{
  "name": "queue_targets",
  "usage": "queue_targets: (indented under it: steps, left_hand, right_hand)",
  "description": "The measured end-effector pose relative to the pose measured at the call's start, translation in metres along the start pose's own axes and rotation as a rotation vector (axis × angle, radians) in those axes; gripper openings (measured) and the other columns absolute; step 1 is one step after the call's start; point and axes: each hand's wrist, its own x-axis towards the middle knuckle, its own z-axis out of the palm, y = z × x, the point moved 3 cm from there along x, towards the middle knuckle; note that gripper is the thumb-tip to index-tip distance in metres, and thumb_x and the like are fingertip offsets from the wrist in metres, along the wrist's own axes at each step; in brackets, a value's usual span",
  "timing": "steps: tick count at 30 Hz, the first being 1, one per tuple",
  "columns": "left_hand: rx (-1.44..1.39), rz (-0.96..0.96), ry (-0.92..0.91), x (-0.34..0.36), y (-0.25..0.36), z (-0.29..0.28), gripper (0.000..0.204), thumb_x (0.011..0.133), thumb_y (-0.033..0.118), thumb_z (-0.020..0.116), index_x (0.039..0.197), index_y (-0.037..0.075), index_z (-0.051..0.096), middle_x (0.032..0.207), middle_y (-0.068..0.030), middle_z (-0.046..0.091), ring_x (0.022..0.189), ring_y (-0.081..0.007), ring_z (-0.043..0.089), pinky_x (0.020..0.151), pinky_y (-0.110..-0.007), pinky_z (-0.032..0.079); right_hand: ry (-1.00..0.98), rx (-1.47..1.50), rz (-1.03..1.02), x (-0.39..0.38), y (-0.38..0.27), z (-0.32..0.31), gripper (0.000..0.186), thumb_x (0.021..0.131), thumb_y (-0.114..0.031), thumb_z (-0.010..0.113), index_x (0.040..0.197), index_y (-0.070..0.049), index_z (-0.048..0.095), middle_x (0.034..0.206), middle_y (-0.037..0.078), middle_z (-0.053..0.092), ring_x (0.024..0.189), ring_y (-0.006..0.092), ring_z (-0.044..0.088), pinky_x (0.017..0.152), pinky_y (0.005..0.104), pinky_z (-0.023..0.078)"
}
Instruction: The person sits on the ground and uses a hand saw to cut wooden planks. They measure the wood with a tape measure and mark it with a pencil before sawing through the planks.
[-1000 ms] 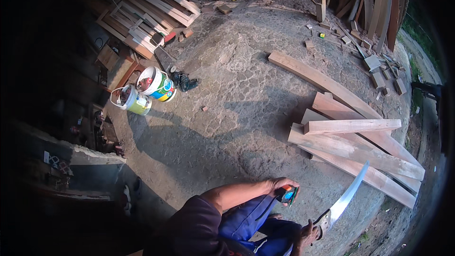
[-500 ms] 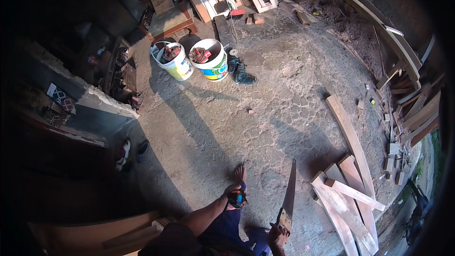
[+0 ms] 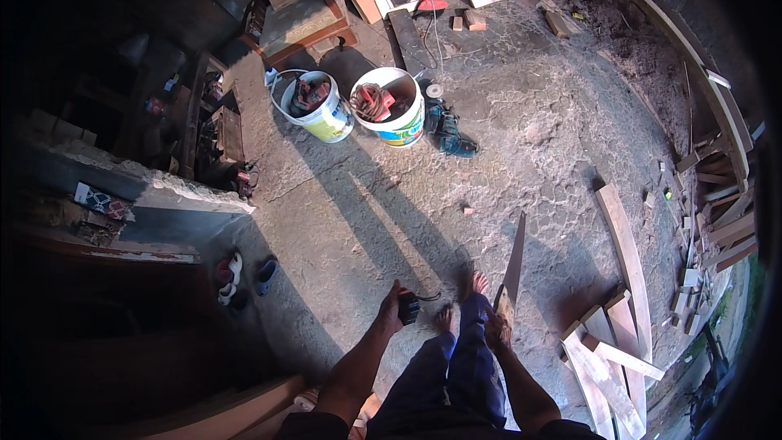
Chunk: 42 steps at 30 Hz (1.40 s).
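My left hand (image 3: 394,311) is closed round a compact black tape measure (image 3: 408,307), with a short dark curved piece sticking out to its right. Further right, my right hand (image 3: 498,332) grips the wooden handle of a handsaw (image 3: 514,265). The saw's long tapering blade points forward over the floor, tip away from me. Between the two hands are my bare feet and my legs in blue trousers. To the right of the saw lies a loose pile of wooden boards (image 3: 604,371), apart from both hands.
Ahead stand a white bucket (image 3: 332,118) and a second bucket (image 3: 405,128), both holding tools, with a dark shoe-like object (image 3: 453,140) beside them. A long plank (image 3: 626,253) lies at right. Slippers (image 3: 265,275) sit by the broken low wall (image 3: 195,195). Timber leans at the back.
My right hand has moved forward with the saw, and my left hand now sits away from my leg with the tape measure. My feet have shifted, and the view has moved.
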Motion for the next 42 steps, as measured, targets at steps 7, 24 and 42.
queue_targets:
  steps: [7,24,42]
  left_hand:
    - [-0.017,-0.06,-0.033,0.125,0.081,0.033,0.063,0.103,0.071,0.037,0.074,0.019,0.055,0.06,0.0003,0.052,0.048,-0.0177,0.049,0.045,-0.035,0.039]
    - [0.601,0.217,0.657,0.58,0.161,0.007,0.052,0.104,0.044,0.045,0.107,-0.004,0.065,0.095,-0.0143,0.068,0.082,-0.0256,0.065,0.076,-0.042,0.051]
    - [1.087,-0.038,0.271,0.39,0.218,0.0,0.077,0.102,0.054,0.056,0.161,0.011,0.033,0.133,-0.0175,0.057,0.116,-0.0304,0.055,0.099,-0.039,0.045]
  right_hand:
    - [-0.115,-0.099,0.075,0.187,-0.017,0.005,0.06,0.091,-0.032,0.059,0.151,-0.029,0.054,0.122,0.021,0.068,0.112,0.0415,0.062,0.098,0.0582,0.046]
    - [-0.117,-0.475,0.179,0.519,0.092,0.099,0.061,0.091,-0.022,0.07,0.15,-0.027,0.055,0.127,0.015,0.064,0.112,0.034,0.06,0.1,0.0495,0.041]
    - [-0.637,-0.306,0.244,0.421,0.05,0.082,0.074,0.093,-0.045,0.065,0.158,-0.016,0.042,0.154,0.029,0.046,0.134,0.0504,0.052,0.11,0.0564,0.045]
